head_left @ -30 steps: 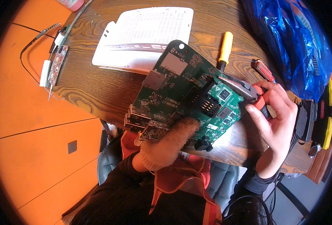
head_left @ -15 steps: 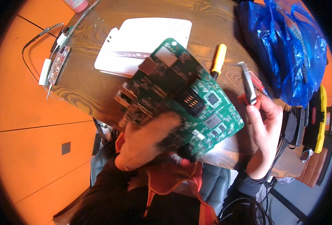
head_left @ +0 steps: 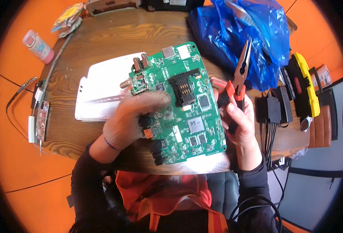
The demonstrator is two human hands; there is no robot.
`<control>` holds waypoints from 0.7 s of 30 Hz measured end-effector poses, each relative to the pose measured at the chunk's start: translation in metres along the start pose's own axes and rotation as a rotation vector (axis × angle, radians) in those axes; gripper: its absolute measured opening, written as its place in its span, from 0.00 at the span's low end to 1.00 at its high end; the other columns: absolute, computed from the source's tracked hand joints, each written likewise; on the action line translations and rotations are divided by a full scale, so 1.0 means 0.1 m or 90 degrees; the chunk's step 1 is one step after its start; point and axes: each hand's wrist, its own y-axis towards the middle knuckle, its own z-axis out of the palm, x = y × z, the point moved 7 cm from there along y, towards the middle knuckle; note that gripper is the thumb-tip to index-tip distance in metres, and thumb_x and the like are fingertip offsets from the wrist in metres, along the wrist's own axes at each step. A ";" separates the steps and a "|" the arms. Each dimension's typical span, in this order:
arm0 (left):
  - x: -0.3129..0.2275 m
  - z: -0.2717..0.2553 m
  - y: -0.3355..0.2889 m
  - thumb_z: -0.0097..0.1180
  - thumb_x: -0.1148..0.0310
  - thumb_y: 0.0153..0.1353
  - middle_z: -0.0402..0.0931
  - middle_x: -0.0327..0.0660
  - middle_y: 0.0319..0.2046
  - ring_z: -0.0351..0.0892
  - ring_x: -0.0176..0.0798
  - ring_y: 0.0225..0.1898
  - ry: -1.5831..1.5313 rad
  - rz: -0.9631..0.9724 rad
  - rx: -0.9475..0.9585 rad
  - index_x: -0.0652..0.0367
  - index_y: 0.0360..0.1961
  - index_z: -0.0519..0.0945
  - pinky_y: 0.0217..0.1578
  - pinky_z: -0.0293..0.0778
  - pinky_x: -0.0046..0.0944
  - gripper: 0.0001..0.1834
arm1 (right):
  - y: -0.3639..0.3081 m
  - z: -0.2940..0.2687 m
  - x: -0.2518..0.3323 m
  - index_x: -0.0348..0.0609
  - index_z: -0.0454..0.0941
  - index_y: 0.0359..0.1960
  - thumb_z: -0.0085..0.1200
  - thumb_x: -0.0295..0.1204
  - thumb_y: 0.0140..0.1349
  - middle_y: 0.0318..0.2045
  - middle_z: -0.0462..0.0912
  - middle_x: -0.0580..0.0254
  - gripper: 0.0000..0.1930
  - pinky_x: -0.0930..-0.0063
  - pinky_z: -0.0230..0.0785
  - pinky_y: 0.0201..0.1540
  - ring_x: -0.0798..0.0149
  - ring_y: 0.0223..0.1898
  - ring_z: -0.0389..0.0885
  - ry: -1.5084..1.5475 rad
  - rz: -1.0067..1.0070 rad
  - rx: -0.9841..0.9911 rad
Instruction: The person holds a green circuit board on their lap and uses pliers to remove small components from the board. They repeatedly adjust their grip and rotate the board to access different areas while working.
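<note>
A green circuit board is gripped at its left edge by my left hand, the thumb lying over its face and the other fingers hidden beneath. Its component side faces up, showing a black card slot, chips and a row of connectors along the left edge. Just right of the board, my right hand is closed round the red-and-black handles of long-nose pliers, whose jaws point away from me. A red cylindrical piece, perhaps a tool handle, shows behind the right hand.
Behind the board lies a white plastic casing. A crumpled blue plastic bag fills the back right. Black adapters with cables and a yellow-and-black case are at right. A pink bottle and a phone are at left.
The view has shifted. The board has turned straighter, and its left-edge connectors now show. The pliers, earlier seen edge-on, now show their jaws broadside. The yellow screwdriver is out of sight.
</note>
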 end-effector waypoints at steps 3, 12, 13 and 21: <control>-0.01 0.04 -0.10 0.59 0.73 0.44 0.76 0.39 0.43 0.74 0.39 0.48 0.029 0.067 0.015 0.57 0.42 0.77 0.54 0.62 0.43 0.19 | -0.02 0.01 -0.04 0.36 0.69 0.39 0.56 0.28 0.53 0.32 0.76 0.58 0.14 0.88 0.56 0.19 0.80 0.17 0.64 0.007 0.012 -0.018; -0.03 0.11 -0.08 0.58 0.71 0.46 0.78 0.37 0.39 0.76 0.36 0.44 -0.022 0.060 -0.002 0.52 0.35 0.80 0.53 0.62 0.44 0.12 | -0.08 0.05 -0.05 0.47 0.61 0.20 0.61 0.23 0.48 0.24 0.71 0.68 0.16 0.86 0.56 0.22 0.79 0.20 0.65 -0.090 -0.010 -0.051; -0.04 0.10 -0.08 0.58 0.72 0.46 0.79 0.38 0.39 0.76 0.37 0.44 -0.010 0.060 -0.011 0.52 0.35 0.80 0.53 0.62 0.44 0.12 | -0.08 0.04 -0.06 0.47 0.61 0.20 0.61 0.23 0.48 0.25 0.71 0.67 0.16 0.86 0.56 0.22 0.79 0.20 0.66 -0.079 -0.009 -0.050; -0.08 0.17 -0.02 0.60 0.76 0.43 0.77 0.43 0.37 0.77 0.39 0.41 -0.028 0.054 -0.025 0.58 0.38 0.78 0.42 0.73 0.35 0.17 | -0.05 -0.02 -0.08 0.46 0.62 0.20 0.60 0.22 0.48 0.33 0.74 0.62 0.15 0.86 0.58 0.21 0.79 0.20 0.66 -0.041 -0.025 -0.052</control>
